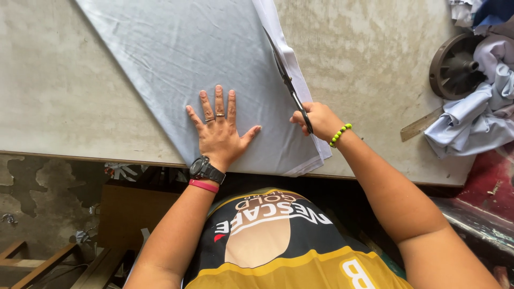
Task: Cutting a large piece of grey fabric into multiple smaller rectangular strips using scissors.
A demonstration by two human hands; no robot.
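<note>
The right hand (319, 119) has its fingers closed through the handles of long dark steel scissors (288, 81), blades pointing away along the pale blue cloth's (182, 53) right edge, while the left hand (219, 128) lies flat, fingers spread, pressing that cloth onto the worn grey bench (53, 91).

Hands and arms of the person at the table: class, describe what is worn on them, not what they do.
Both arms are bare, with no sleeves reaching them. The left hand has rings on two fingers; its wrist carries a black watch and, just behind it, a thin pink band. The right hand wears only a bracelet of yellow-green beads at the wrist.
</note>
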